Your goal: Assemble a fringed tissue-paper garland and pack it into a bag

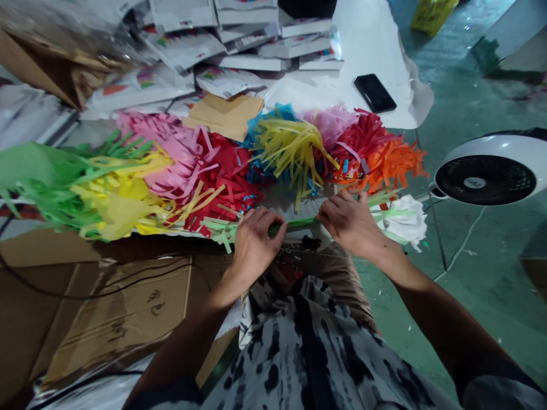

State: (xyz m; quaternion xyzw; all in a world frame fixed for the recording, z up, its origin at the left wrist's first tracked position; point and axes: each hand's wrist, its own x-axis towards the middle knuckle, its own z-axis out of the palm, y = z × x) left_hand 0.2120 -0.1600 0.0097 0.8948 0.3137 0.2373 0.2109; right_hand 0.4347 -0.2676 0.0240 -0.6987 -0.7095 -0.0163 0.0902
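My left hand (255,244) and my right hand (348,219) are both closed on a bundle of light green paper strips (299,224) held level above my lap. The strips fan out left of my left hand and right of my right hand. Just beyond my hands lie heaps of cut paper strips (205,171) in green, yellow, pink, red, blue and orange. A wad of white paper (408,222) sits at the right end, beside my right hand.
Stacks of flat white packets (252,40) fill the back. A black phone (375,93) lies on a white sheet. Brown card (224,115) rests behind the strips. A white fan (491,171) stands at the right on the green floor. Flattened cardboard (106,307) lies at my left.
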